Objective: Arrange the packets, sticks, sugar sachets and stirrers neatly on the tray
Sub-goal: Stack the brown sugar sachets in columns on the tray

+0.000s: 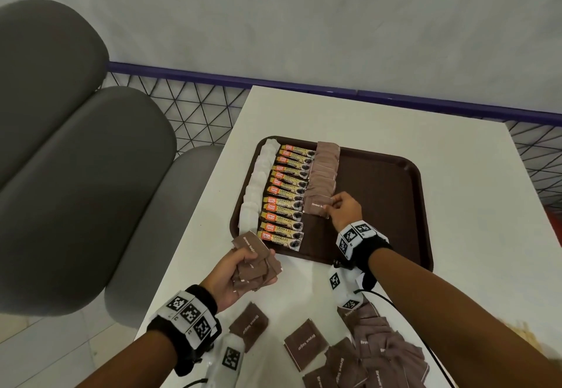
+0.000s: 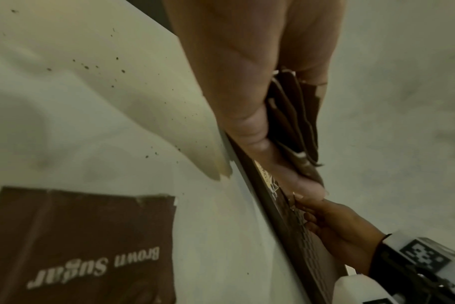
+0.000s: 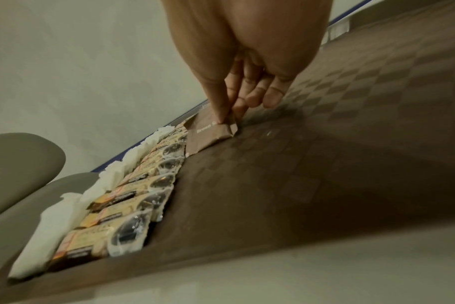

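Observation:
A dark brown tray lies on the white table. On its left side run a column of white packets, a column of coffee granule sticks and a column of brown sugar sachets. My right hand pinches the nearest sachet of that column at its right edge, flat on the tray. My left hand hovers at the tray's near left corner and grips a bunch of brown sugar sachets, also visible in the left wrist view.
Loose brown sugar sachets lie scattered on the table near me, one close to the left wrist. Grey chair cushions stand left of the table. A black wire fence with a purple rail runs behind.

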`<control>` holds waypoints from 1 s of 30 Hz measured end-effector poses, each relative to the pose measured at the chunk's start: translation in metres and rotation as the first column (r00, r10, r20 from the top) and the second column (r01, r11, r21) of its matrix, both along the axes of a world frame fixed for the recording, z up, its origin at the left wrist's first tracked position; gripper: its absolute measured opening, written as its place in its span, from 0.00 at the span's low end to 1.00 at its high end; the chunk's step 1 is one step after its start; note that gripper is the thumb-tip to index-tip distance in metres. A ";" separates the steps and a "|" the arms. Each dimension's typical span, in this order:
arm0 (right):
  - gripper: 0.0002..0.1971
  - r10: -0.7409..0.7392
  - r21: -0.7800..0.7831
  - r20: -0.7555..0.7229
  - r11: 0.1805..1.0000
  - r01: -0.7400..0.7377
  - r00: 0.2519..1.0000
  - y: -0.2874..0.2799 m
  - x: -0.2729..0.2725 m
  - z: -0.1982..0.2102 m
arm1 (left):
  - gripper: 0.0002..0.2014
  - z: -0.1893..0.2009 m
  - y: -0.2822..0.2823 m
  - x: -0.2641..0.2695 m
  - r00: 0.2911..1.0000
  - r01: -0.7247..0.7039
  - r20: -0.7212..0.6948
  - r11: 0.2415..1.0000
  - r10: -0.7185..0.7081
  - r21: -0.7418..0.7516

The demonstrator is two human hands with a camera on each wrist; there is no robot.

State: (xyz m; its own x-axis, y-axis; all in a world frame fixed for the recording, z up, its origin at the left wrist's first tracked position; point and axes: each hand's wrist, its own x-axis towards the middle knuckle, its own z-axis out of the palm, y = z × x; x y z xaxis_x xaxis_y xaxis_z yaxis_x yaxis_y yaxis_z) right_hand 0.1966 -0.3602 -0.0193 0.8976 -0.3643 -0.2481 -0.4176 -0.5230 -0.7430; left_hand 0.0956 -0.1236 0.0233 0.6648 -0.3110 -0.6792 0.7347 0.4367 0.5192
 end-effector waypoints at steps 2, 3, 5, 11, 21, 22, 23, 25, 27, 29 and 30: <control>0.18 -0.004 -0.013 0.001 1.000 0.004 1.000 0.001 0.002 -0.001 | 0.17 -0.001 0.003 0.001 1.000 0.005 0.024 1.000 -0.005 -0.008; 0.18 -0.003 -0.019 -0.003 1.000 0.003 1.000 0.001 0.003 -0.002 | 0.18 -0.001 0.005 0.002 0.999 0.012 0.038 1.000 -0.012 -0.013; 0.16 0.007 -0.032 -0.016 0.999 -0.007 1.000 0.000 0.003 -0.003 | 0.19 0.000 0.009 0.003 0.998 0.023 0.057 1.000 -0.022 -0.020; 0.18 0.019 -0.100 0.065 0.995 -0.013 0.998 0.002 -0.004 -0.001 | 0.23 0.000 0.011 0.003 0.998 0.035 0.063 0.998 -0.031 -0.051; 0.23 0.039 -0.163 -0.006 0.986 -0.040 0.999 0.010 -0.004 0.003 | 0.21 0.004 0.011 0.003 0.991 0.070 0.113 0.997 -0.071 0.014; 0.24 0.033 -0.164 -0.001 0.986 -0.033 0.999 0.010 -0.004 0.004 | 0.20 0.004 0.011 0.003 0.989 0.073 0.125 0.997 -0.075 0.022; 0.25 0.025 -0.172 0.010 0.985 -0.023 1.000 0.011 -0.006 0.005 | 0.19 0.005 0.011 0.003 0.987 0.076 0.139 0.997 -0.080 0.033; 0.27 0.015 -0.212 0.049 0.977 -0.004 0.999 0.012 -0.010 0.007 | 0.17 0.006 0.009 0.004 0.985 0.070 0.154 0.995 -0.079 0.068; 0.27 0.043 -0.232 0.109 0.972 -0.017 0.993 0.014 -0.015 0.012 | 0.16 0.007 0.008 0.004 0.984 0.055 0.162 0.992 -0.073 0.112; 0.23 0.116 -0.163 0.167 0.983 -0.089 0.979 0.018 -0.019 0.016 | 0.14 0.008 0.006 0.005 0.980 0.062 0.180 0.985 -0.091 0.160; 0.20 0.161 -0.086 0.182 0.985 -0.148 0.970 0.021 -0.022 0.020 | 0.13 0.009 0.005 0.005 0.976 0.068 0.194 0.981 -0.103 0.179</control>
